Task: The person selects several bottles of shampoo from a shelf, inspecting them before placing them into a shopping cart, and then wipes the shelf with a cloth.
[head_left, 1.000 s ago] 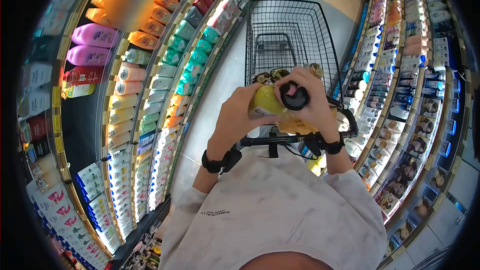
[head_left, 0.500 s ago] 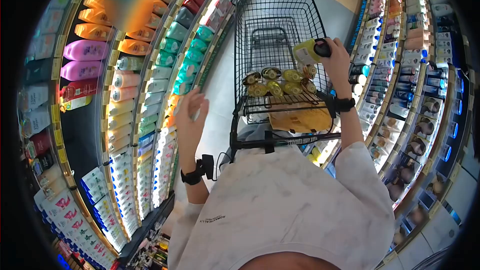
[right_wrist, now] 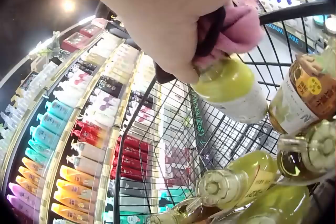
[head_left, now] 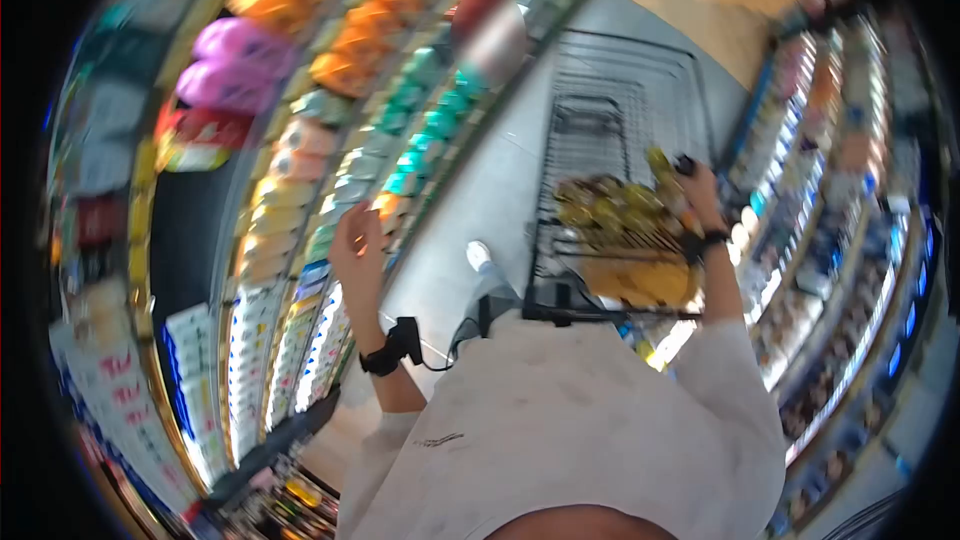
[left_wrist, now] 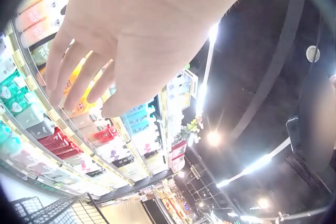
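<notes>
My right hand [head_left: 703, 198] grips a yellow-green bottle [right_wrist: 231, 87] by its top, over the right side of a black wire shopping cart [head_left: 630, 43]. Around the bottle's top, partly under the fingers, sit a black band and a pink, soft-looking piece [right_wrist: 239, 32]. Below it in the right wrist view are several clear-capped bottles [right_wrist: 236, 182] of yellow-green and amber liquid, lying in the cart. My left hand [head_left: 358, 240] is raised left of the cart and holds nothing. Its fingers [left_wrist: 79, 82] stretch out loosely in the left wrist view.
Shelves of orange, pink and teal bottles [head_left: 235, 85] line the left side. More lit shelves [head_left: 790, 270] run along the right. A yellow package [head_left: 640, 282] lies at the cart's near end. A white shoe [head_left: 477, 255] shows on the grey floor.
Both hands were at the bottle; the left let go and swung out left. The right hand carried the bottle to the cart's right side and lowered it among the others. The head view has shifted.
</notes>
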`<state>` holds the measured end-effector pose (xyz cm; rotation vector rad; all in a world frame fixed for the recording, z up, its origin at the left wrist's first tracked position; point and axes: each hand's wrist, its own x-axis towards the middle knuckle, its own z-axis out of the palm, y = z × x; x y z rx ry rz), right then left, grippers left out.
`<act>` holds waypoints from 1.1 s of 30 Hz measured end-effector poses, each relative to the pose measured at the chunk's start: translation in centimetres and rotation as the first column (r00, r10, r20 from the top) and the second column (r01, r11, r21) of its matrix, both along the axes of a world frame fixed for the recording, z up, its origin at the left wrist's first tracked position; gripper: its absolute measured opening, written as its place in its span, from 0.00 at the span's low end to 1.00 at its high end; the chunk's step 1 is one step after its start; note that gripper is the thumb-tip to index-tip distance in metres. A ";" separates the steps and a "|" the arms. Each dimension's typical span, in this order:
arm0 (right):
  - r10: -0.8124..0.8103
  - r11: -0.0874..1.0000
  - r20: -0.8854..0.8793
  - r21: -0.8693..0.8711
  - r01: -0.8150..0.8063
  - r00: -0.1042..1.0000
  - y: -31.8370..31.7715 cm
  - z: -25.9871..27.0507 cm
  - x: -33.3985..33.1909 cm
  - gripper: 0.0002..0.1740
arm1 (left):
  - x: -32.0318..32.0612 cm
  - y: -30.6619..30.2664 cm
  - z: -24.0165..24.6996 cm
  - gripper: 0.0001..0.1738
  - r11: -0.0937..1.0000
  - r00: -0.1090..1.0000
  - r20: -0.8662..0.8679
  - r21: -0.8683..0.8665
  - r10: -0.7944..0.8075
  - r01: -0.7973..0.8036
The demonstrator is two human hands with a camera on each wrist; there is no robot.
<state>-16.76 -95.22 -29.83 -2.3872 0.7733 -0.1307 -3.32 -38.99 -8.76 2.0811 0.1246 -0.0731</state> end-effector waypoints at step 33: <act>-0.044 0.907 0.337 0.407 -0.103 0.940 40.6 25.3 6.6 0.25 | 22.9 27.6 3.4 0.39 0.949 0.747 0.595 -0.268 0.298 -0.165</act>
